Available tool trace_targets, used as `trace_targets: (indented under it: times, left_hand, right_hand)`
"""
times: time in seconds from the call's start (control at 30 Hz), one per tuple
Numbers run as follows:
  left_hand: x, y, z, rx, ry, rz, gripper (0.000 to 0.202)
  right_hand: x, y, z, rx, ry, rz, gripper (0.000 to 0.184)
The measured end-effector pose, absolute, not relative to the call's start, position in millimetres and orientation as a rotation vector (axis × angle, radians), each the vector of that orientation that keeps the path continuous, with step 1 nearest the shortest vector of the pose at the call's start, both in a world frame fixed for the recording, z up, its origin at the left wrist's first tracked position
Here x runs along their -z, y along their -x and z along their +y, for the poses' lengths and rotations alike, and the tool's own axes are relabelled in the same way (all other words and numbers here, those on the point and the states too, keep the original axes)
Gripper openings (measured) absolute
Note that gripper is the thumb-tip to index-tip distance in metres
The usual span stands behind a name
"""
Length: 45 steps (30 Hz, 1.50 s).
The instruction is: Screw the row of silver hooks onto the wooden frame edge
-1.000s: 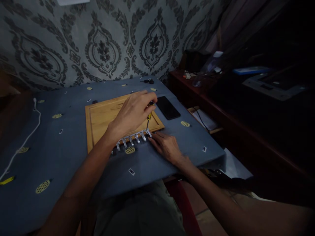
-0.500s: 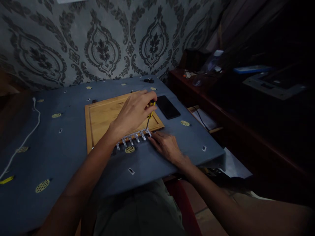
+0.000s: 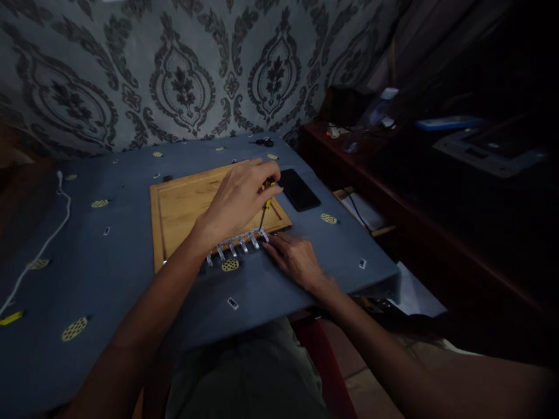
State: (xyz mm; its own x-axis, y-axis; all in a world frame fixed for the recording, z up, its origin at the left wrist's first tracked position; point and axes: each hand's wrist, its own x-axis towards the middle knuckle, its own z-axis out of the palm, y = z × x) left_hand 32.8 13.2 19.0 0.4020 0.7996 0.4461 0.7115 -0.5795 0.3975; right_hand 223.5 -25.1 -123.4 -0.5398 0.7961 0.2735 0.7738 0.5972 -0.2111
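My left hand [image 3: 242, 195] is closed around the yellow and black handle of a screwdriver [image 3: 268, 201]. The screwdriver stands nearly upright, its thin shaft pointing down at the right end of a silver hook rail [image 3: 238, 240]. Several hooks hang from this rail, which lies along the near edge of a wooden board [image 3: 187, 203]. At the rail's right end, my right hand [image 3: 297, 259] rests low with thumb and fingers around the last hook. My left forearm hides the board's near left part and part of the rail.
A black phone [image 3: 299, 190] lies right of the board, and keys [image 3: 264, 142] lie behind it. A white cable [image 3: 48, 241] runs along the left of the blue tablecloth [image 3: 144, 331]. To the right stands a dark red cabinet [image 3: 393, 198] with a plastic bottle [image 3: 373, 113] and an open drawer [image 3: 367, 210].
The fingers of my left hand have shifted slightly right on the screwdriver handle, which leans a little more. My right hand stays in place.
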Motion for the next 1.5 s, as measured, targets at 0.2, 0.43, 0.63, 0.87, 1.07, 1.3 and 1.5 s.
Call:
trace_targets:
  times: [0.2,0.43,0.63,0.87,1.07,1.3,1.5]
  left_hand:
    - [-18.5,-35.9,12.7,-0.921,-2.49,1.402,0.004]
    - [-18.6,-34.2,12.5,-0.94,-2.465,1.386,0.013]
    - [-18.9,-34.6,13.8,-0.929,-2.462,1.347,0.003]
    - [-18.6,-34.3,12.5,-0.95,-2.482,1.324,0.009]
    - [-20.4,-33.5,11.2,-0.94,-2.458,1.294,0.01]
    - [-15.1,-36.4,13.5,-1.025,-2.457,1.296,0.005]
    - [-22.6,-36.2,9.4,-0.951,-2.444,1.369,0.008]
  right_hand:
    - [126.8,-224.5,-24.3,-0.113,1.256,-2.467,0.045]
    - [130.2,-225.1,-23.7,-0.121,1.259,-2.465,0.044]
    - [129.0,-224.8,-23.4,-0.102,1.242,-2.459,0.045]
    - [126.7,-223.4,-24.4,-0.107,1.266,-2.459,0.043]
    - [127.8,-224.1,-24.1,-0.114,1.263,-2.458,0.045]
    - [127.9,-223.9,-23.7,-0.112,1.267,-2.465,0.043]
    - [127.9,-223.9,-23.9,-0.107,1.262,-2.455,0.041]
